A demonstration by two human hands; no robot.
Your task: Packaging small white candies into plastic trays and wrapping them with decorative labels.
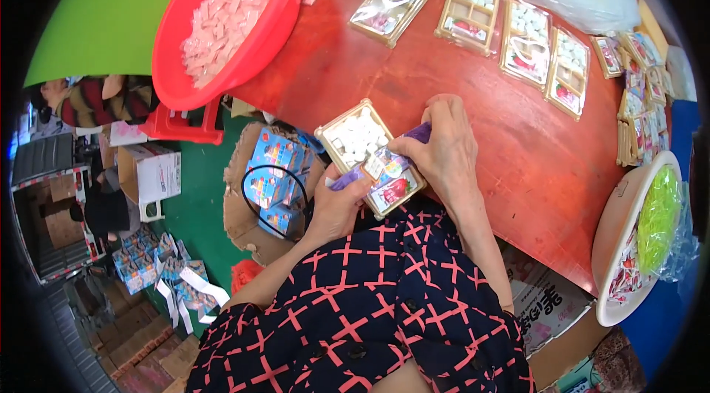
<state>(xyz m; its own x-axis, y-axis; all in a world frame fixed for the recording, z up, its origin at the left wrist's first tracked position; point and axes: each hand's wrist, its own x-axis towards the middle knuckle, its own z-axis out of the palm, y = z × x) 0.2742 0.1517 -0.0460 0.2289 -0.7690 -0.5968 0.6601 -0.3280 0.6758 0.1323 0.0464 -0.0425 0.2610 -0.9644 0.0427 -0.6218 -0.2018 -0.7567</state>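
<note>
At the table's near edge, a gold compartment tray [359, 138] sits tilted between my hands. Small white pieces fill one end, and a strawberry picture shows at the other. A purple printed band [376, 165] lies across its middle, with both ends sticking out at the sides. My left hand [336, 204] is closed on the tray's left side, its thumb on one end of the band. With thumb and fingers, my right hand [449, 149] pinches the band's other end. The fingers beneath the tray are hidden.
Several similar trays [477, 12] lie across the far side of the red table [333, 75]. A red basin [161, 60] of pink packets stands far left. Finished-looking packs [642, 112] are stacked right, above a white basin [614, 238]. An open carton [237, 201] stands below left.
</note>
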